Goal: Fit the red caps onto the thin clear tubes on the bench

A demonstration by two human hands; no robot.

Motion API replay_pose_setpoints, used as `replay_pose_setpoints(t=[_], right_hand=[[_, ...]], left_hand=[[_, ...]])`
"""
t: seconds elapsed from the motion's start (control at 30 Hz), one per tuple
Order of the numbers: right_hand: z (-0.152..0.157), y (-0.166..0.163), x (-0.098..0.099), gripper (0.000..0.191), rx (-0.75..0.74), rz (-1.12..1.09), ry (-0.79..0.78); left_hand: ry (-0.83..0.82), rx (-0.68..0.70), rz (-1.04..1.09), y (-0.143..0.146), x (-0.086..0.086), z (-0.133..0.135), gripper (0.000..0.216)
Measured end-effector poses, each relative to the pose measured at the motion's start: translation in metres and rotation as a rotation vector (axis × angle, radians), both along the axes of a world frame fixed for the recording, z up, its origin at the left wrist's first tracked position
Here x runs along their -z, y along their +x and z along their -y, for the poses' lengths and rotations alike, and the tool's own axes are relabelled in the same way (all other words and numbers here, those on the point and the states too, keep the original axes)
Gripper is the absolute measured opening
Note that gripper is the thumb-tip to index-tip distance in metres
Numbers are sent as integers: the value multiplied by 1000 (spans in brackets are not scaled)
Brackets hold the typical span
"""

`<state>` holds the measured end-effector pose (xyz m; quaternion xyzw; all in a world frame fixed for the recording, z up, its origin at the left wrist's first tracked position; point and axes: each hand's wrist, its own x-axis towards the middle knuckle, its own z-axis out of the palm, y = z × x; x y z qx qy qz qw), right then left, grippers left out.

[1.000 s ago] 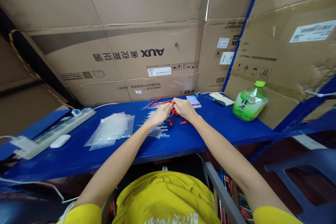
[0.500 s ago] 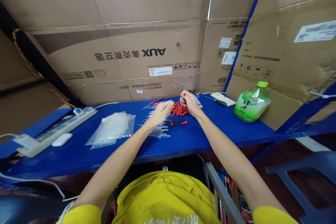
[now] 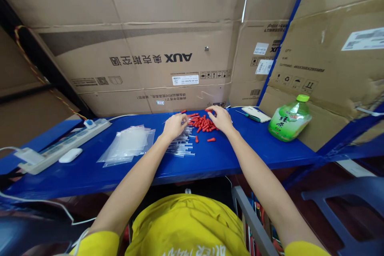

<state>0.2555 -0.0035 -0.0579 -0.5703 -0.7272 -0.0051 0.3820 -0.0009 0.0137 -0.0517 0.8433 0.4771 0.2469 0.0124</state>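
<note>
My left hand (image 3: 174, 126) is closed in a pinch over the far end of a heap of clear dropper tubes (image 3: 181, 148), and the tip of one clear tube shows at its fingertips. My right hand (image 3: 222, 119) is at the right side of a pile of red rubber bulbs (image 3: 204, 125). Its thumb and index finger pinch one red bulb (image 3: 208, 111). Two loose bulbs lie nearer the front. Behind my left hand another red bulb (image 3: 183, 111) shows; whether it sits on a tube is hidden.
Clear zip bags (image 3: 129, 146) lie on the blue table (image 3: 222, 158) at left, beside a white case (image 3: 71, 155) and a power strip (image 3: 66, 144). At right are a green screwdriver (image 3: 252, 117), a phone-like white slab (image 3: 260, 113) and a green bottle (image 3: 289, 120). Cardboard (image 3: 135, 44) walls the back.
My hands have moved apart: the left went left and down over the tubes, a clear tube now at its fingertips. The right fist has loosened into a pinch with a red bulb.
</note>
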Motion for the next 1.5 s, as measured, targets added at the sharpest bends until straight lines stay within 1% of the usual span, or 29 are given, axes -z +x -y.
replay_pose_setpoints(t=[0.1, 0.17, 0.27, 0.33, 0.4, 0.5, 0.67, 0.77, 0.83, 0.97, 1.03, 1.1, 1.17, 1.2, 1.27, 1.33, 1.4, 1.5], right_hand=[[0, 5, 2, 41, 131, 16, -98], [2, 6, 3, 45, 166, 46, -146], [5, 7, 4, 32, 141, 131, -224], [6, 7, 5, 24, 112, 172, -265], [6, 6, 6, 22, 98, 187, -272], [6, 6, 6, 26, 116, 191, -230], [9, 2, 3, 27, 128, 201, -179], [9, -5, -8, 26, 109, 202, -155], [2, -13, -23, 26, 62, 201, -134], [-29, -42, -57, 23, -90, 224, -88], [-47, -59, -64, 24, -105, 236, -34], [-60, -74, -59, 27, -86, 244, 59], [-66, -83, -43, 30, -75, 270, 139], [-67, -86, -33, 30, -95, 316, 156], [-65, -87, -15, 27, -198, 446, 153], [-61, -87, -4, 27, -260, 523, 143], [-57, -86, -2, 29, -262, 543, 131], [-54, -86, -9, 33, -227, 539, 124]], left_hand=[[-62, -22, -28, -4, 4, -6, 12], [-102, -25, -35, -6, 5, -8, 11], [-133, 10, -32, -6, 6, -9, 17], [-108, 36, -17, -6, 8, -11, 22], [-48, 26, 6, -6, 10, -15, 24], [-2, -21, 14, -10, 16, -21, 24], [-105, -39, -39, -16, 24, -30, 18], [-136, -33, -23, -17, 28, -34, 18], [-162, -22, -11, -17, 30, -38, 21], [-185, 36, 11, -17, 33, -42, 14], [-154, 63, 27, -19, 34, -42, 11], [-106, 65, 47, -21, 34, -41, 12], [-67, 37, 68, -24, 32, -40, 16], [-53, 17, 79, -24, 31, -39, 19], [-51, -25, 109, -25, 29, -38, 23], [-83, -77, 144, -25, 27, -37, 25], [-112, -120, 170, -24, 25, -35, 26], [-119, -150, 191, -22, 24, -35, 26]])
